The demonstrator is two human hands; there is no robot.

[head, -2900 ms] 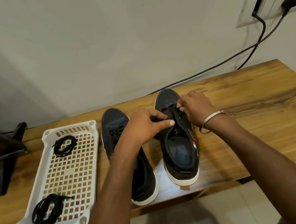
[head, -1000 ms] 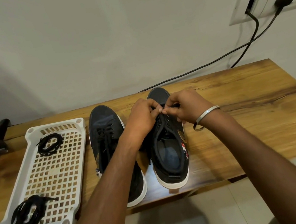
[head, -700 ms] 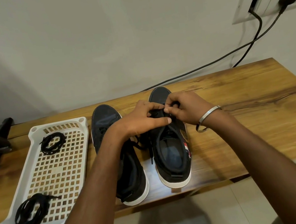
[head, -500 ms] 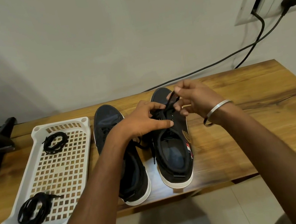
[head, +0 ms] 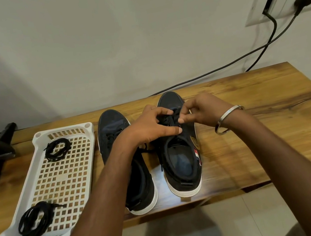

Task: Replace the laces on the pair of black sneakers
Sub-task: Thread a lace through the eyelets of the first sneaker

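A: What lies nearest to the person?

B: The near edge of the wooden table. On its left side stands a white plastic tray with a grid of holes. In its near corner is a bundle of black laces, and in its far corner a second coiled lace.

A: And the sneakers?

B: They stand side by side in the middle of the table, heels toward the person, toes toward the wall. Both are black with a white sole. The left sneaker is partly covered by the left forearm. The right sneaker has a gold badge and a small red, white and blue tag on its outer side.

A: What do the hands do?

B: Both are over the lacing part of the right sneaker. The left hand has curled fingers, and they pinch the black lace and the edge of the upper. The right hand also pinches this lace between thumb and fingertips. A metal bangle is on the right wrist.

A: And farther back?

B: On the wall is a white socket panel with two black cables.
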